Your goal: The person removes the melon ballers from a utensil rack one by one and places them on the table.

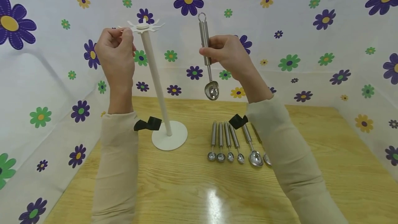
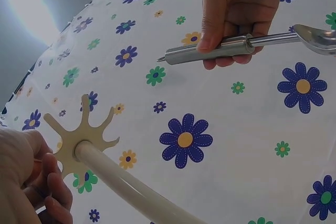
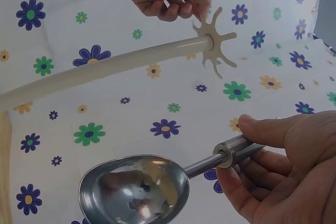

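My left hand [image 1: 115, 54] pinches one hook on the top of a tall white utensil stand [image 1: 153, 75]. The stand leans a little, its round base [image 1: 177, 141] on the table. In the left wrist view, hooks spread like a star from the stand's top [image 2: 84, 129]. To the right, my right hand [image 1: 230, 54] grips a steel scoop [image 1: 212, 91] by its handle, thumb on one side and fingers on the other. The scoop hangs above the table, bowl down, with the ring [image 1: 202, 17] at its handle's end uppermost. Its bowl [image 3: 136, 187] looks hollow and shiny in the right wrist view.
On the wooden table [image 1: 186, 182] lie several steel scoops and melon ballers [image 1: 220, 141] in a row, handles pointing away. My right sleeve [image 1: 289, 148] partly covers the rightmost one. A flowered white cloth [image 1: 174, 37] stands behind and at both sides.
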The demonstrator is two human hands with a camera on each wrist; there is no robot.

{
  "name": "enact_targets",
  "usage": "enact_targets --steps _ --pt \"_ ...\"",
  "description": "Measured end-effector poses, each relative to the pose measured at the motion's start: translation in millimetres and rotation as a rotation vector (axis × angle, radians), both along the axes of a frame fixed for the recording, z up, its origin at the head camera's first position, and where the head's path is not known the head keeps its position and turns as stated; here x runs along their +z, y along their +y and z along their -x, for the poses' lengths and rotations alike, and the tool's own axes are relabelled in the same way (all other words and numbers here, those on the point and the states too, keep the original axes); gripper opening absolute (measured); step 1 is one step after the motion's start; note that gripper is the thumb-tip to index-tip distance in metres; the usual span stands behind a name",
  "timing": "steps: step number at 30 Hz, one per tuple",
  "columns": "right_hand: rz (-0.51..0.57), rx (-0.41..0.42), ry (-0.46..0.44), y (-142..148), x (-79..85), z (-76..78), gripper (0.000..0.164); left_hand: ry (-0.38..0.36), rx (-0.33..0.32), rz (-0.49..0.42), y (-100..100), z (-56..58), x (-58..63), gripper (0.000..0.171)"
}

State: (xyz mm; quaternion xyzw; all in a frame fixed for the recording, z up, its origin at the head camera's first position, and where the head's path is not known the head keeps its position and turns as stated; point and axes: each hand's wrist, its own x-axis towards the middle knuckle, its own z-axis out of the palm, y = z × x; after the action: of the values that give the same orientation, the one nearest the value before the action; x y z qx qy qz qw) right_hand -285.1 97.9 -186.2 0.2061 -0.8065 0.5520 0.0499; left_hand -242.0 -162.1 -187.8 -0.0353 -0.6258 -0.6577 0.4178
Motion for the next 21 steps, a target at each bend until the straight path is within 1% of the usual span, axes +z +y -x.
enact_targets --steps 5,10,15,21 --pt "-0.01 -0.015 -0.034 -0.8 -4.9 -1.1 0.031 -0.013 0.014 0.0 1.3 -1.0 -0.2 0.013" --pt "-0.014 -0.003 -0.054 -0.4 -15.1 -1.6 0.031 -0.014 0.022 0.001 1.1 -1.0 0.4 0.013" --pt "-0.004 0.003 -0.094 1.6 -34.0 1.2 0.03 -0.016 0.019 0.001 1.3 -1.5 0.6 0.012" --pt "0.038 0.02 -0.151 5.6 -63.0 2.5 0.028 -0.027 0.027 0.012 1.1 -1.7 0.6 0.013"
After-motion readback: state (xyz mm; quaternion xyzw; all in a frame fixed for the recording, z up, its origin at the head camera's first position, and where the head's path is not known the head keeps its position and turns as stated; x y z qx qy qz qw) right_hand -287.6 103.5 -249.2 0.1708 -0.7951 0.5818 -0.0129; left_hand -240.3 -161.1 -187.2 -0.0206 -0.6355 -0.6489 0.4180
